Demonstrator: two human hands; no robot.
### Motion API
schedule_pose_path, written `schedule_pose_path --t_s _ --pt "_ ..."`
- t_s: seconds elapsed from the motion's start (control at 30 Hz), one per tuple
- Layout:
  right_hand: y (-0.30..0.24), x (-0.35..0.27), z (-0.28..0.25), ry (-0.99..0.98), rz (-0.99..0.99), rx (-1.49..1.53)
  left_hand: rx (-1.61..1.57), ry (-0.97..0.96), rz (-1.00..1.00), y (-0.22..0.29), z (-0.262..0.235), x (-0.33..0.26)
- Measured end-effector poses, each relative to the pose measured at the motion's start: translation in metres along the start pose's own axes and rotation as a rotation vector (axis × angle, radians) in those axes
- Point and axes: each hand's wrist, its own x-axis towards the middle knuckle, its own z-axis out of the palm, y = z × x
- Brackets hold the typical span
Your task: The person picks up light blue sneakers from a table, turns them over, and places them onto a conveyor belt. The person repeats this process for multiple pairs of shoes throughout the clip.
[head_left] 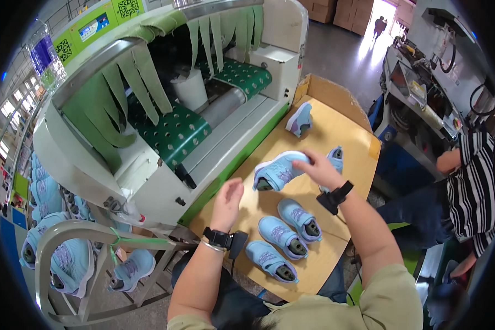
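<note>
My right hand grips a light blue shoe by its toe end, holding it above the wooden tabletop. The shoe has purple straps, a white sole and a dark insert in its opening. My left hand is raised to the left of that shoe, holding nothing, fingers partly curled and apart from the thumb. Below the hands, three matching shoes lie side by side: one on the right, one in the middle and one on the left. Partly behind my right hand is another blue shoe.
One shoe stands near the table's far end, by a cardboard edge. At left is a machine with a green perforated conveyor and hanging strips. A metal rack holds several shoes. A person in a striped shirt works at right.
</note>
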Motion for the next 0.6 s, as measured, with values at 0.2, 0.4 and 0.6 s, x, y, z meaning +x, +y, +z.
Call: schedule_pose_path --t_s 0.2,0.4,0.6 --pt "-0.08 0.018 0.001 -0.246 0.124 0.067 -0.694 -0.624 -0.489 0.021 0.019 -0.007" --pt "-0.075 -0.031 -0.007 -0.181 0.168 0.44 -0.97 -0.627 -0.352 0.026 0.01 -0.003" --pt "0.005 -0.157 0.017 -0.22 0.23 0.012 -0.709 -0.321 0.265 0.093 -0.037 0.02"
